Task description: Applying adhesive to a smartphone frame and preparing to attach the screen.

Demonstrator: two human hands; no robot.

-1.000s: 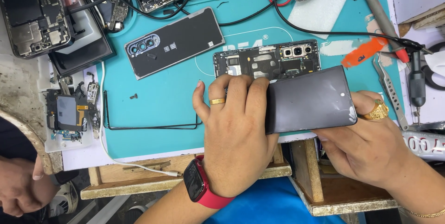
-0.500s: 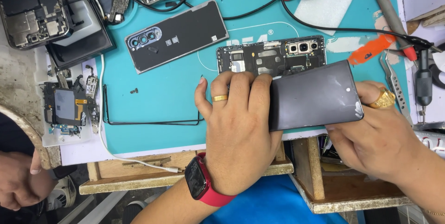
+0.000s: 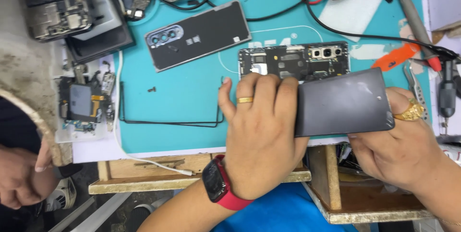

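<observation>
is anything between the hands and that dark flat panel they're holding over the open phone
Nothing visible. The left hand lies directly on the dark panel's left end and the right hand holds its right end. The panel overlaps the lower edge of the opened phone on the teal mat; whether they touch cannot be told.

Bare teal mat (image 3: 187, 97) lies open left of the left hand (image 3: 261, 136). Cables (image 3: 336, 25) and, probably, screwdrivers (image 3: 446, 83) crowd the right edge.
</observation>
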